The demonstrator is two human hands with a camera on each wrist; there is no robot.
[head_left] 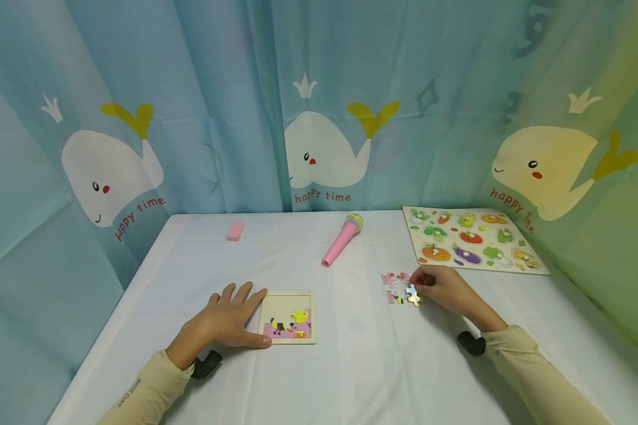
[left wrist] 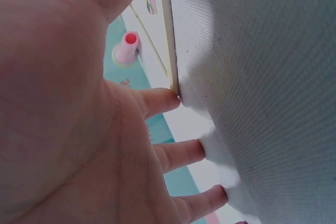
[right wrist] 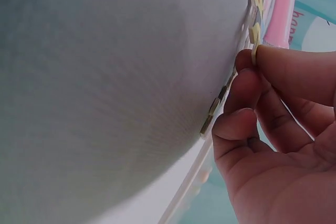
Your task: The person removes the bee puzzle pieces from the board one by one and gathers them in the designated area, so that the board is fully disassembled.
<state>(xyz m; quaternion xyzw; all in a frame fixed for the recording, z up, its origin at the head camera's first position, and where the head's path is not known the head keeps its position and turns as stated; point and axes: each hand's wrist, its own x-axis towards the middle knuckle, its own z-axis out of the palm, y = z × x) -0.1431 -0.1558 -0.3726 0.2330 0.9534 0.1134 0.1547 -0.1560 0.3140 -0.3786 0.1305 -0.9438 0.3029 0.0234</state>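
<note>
A square wooden puzzle tray (head_left: 287, 301), with pieces fitted along its lower and right parts, lies left of centre. My left hand (head_left: 227, 319) rests at its left edge with fingers spread, thumb at the lower corner and index finger at the upper one. In the left wrist view, a fingertip of the left hand (left wrist: 110, 129) touches the tray's edge (left wrist: 172, 51). My right hand (head_left: 449, 288) pinches a puzzle piece (head_left: 413, 295) between thumb and fingertips, above loose pieces (head_left: 390, 297). The right wrist view shows the right hand (right wrist: 278, 124) holding the thin piece (right wrist: 254, 55).
A pink microphone (head_left: 342, 241) lies beyond the tray, and a pink block (head_left: 235, 231) is at the back left. A vegetable peg board (head_left: 473, 239) lies at the back right. Blue whale-print curtains (head_left: 234, 118) hang behind the table.
</note>
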